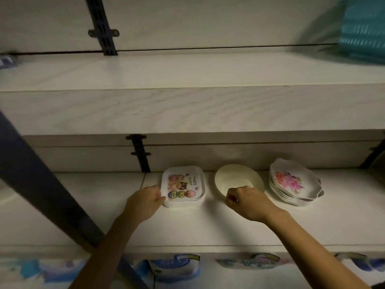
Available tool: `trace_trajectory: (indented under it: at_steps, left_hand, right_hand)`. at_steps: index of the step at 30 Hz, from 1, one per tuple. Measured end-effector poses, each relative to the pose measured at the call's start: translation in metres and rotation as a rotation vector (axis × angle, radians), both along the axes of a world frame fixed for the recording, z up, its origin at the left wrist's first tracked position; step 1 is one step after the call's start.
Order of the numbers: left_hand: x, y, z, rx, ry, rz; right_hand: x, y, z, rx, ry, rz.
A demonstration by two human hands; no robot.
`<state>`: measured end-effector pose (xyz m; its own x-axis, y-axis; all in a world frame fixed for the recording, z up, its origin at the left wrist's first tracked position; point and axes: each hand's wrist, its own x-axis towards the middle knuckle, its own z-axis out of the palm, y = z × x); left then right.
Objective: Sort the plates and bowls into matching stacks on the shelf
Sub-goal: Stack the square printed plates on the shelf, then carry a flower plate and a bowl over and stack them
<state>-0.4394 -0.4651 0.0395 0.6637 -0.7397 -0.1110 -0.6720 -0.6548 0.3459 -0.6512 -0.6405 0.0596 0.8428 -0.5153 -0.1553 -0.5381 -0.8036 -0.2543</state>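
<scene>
Looks close to finished, judging by the shelf: three sorted groups in a row across the lower middle of the frame. At left, a stack of rectangular cartoon plates; in the middle, a cream bowl; at right, a stack of scalloped floral dishes. No loose, unsorted pieces in view.

Curled on the left near edge of the cartoon plates, thumb on the top rim: the left hand, probably squaring the stack. Closed over the near rim of the cream bowl: the right hand. Cannot tell whether one bowl or several nested. Likely only straightening left.

Narrow gaps between the groups, none touching. Bare shelf in front, toward the lower edge, and out to the left. Close behind the piles, the back wall. Overhanging above, an upper shelf, limiting any lift. At lower left, a dark slanted bracket, near the left forearm.
</scene>
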Motion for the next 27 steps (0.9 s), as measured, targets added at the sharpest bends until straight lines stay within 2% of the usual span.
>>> trace_trajectory:
  at_steps: [5,10,14,21,27]
  left_hand:
    - [-0.027,0.049,0.023,-0.098,0.074,0.045]
    - [-0.055,0.104,0.029,-0.115,0.109,0.186]
    - [-0.067,0.149,0.033,-0.168,0.184,0.192]
    - [-0.052,0.23,0.037,-0.185,0.042,0.274]
    - [-0.016,0.308,0.033,-0.165,-0.034,0.272]
  right_hand:
    - [0.019,0.019,0.006,-0.049,0.011,0.168]
    - [0.038,0.049,0.012,-0.062,0.0,0.375]
    - [0.052,0.086,0.016,-0.046,-0.035,0.495]
    - [0.083,0.156,0.024,-0.029,-0.058,0.624]
    - [0.115,0.234,0.027,-0.019,-0.074,0.601]
